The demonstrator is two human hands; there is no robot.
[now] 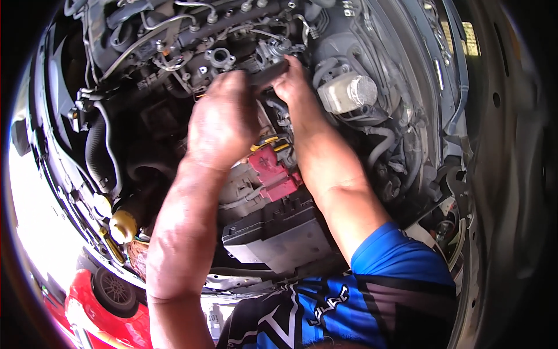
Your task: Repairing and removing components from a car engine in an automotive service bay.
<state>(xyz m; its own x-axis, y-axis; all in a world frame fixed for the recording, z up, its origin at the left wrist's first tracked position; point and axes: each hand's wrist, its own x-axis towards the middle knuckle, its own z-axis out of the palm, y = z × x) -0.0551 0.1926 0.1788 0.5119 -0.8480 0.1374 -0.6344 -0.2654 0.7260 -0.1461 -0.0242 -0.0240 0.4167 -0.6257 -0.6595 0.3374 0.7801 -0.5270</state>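
Observation:
Between my two hands, over the engine, is a dark tube-shaped piece [268,75]; its exact kind does not show. My right hand [292,82] is closed on its right end, thumb and fingers pinching it. My left hand [224,119] is curled into a fist against the left end, somewhat smeared by motion, its fingertips turned away from view. Just beyond the hands sits a metal flange with a round opening [220,57]. Below my left wrist lies a red plastic battery-terminal cover [273,173], with a yellow-handled tool [266,142] at its upper edge.
A black fuse box [279,238] stands close to my body between my forearms. To the right is a whitish fluid reservoir [349,93] with a round cap. A yellow cap [123,227] and a ribbed black hose [97,148] lie left. A red car [107,308] shows beyond.

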